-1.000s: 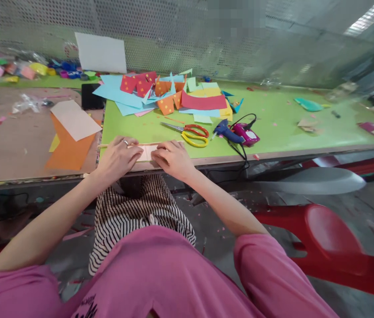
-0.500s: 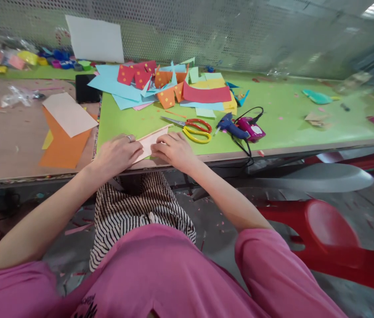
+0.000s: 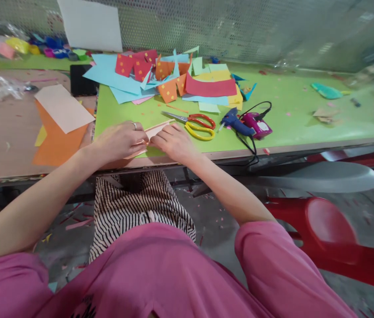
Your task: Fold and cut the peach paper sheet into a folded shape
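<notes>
A pale pink sheet of paper [image 3: 155,130] lies near the front edge of the green tabletop, with a narrow fold along its far side. My left hand [image 3: 122,140], a ring on one finger, closes on the paper from the left. From the other side my right hand [image 3: 173,142] grips it too, fingers bent, the fingertips of both hands almost meeting. Between them the paper is bent up a little; my fingers hide much of it. Scissors [image 3: 198,125] with one red and one yellow handle rest just beyond my right hand.
A blue glue gun [image 3: 238,123] with a black cord lies right of the scissors beside a magenta box [image 3: 256,126]. Cut coloured papers [image 3: 117,77] are heaped behind. Orange paper [image 3: 59,145] and a pale sheet [image 3: 64,108] lie left. A red stool [image 3: 329,225] stands at right.
My hands have come closer together and my fingers have curled in on the pale pink paper, which now bends up between them. The view has shifted slightly.
</notes>
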{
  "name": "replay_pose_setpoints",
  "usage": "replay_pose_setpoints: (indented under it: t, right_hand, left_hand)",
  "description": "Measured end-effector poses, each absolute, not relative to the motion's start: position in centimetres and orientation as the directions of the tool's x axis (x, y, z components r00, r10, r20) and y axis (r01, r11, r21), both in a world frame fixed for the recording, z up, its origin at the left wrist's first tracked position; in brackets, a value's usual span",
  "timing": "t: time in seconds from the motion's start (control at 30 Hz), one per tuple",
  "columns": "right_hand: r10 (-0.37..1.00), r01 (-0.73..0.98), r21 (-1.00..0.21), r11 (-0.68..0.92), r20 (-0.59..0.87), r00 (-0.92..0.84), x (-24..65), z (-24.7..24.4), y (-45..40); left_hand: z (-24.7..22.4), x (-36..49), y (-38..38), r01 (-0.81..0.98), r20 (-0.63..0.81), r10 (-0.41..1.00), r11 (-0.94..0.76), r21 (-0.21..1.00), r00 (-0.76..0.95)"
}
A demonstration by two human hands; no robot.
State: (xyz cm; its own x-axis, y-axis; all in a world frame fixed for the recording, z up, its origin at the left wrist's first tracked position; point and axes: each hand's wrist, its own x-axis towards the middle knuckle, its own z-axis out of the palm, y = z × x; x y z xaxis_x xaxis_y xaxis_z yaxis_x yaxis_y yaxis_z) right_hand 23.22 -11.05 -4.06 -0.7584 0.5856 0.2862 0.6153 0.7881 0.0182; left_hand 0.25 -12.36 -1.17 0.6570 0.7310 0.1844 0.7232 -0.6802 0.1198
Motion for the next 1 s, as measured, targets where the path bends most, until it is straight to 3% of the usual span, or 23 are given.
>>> replay_pose_setpoints:
  t: [0.1,0.2,0.47,0.67,0.83,1.0]
  right_hand:
    - [0.599,0.645,0.064,0.761,0.313,-0.737,23.1,-4.3,-11.0]
    - [0.597,0.651,0.042,0.758,0.358,-0.718,23.2,-4.2,-11.4]
    - [0.635,0.684,-0.021,0.729,0.392,-0.665,23.5,-4.1,-11.9]
    - [0.65,0.655,-0.116,0.747,0.34,-0.68,24.0,-4.2,-12.0]
    - [0.655,0.661,-0.106,0.743,0.317,-0.685,24.0,-4.0,-12.5]
    - [0.726,0.702,-0.206,0.682,0.307,-0.615,23.4,-4.1,-12.8]
  left_hand:
    - [-0.7,1.0,-12.7,0.765,0.063,0.766,-0.642,0.044,0.639]
    - [-0.5,1.5,-13.1,0.815,0.034,0.815,-0.579,0.024,0.579]
    - [-1.2,1.2,-13.3,0.775,0.182,0.762,-0.632,-0.003,0.622]
    - [-2.1,0.3,-13.3,0.736,0.21,0.724,-0.676,0.027,0.658]
    - [-2.4,-0.8,-13.2,0.656,0.199,0.663,-0.747,0.111,0.722]
    - [-2.9,-1.0,-13.3,0.657,0.243,0.677,-0.735,0.169,0.695]
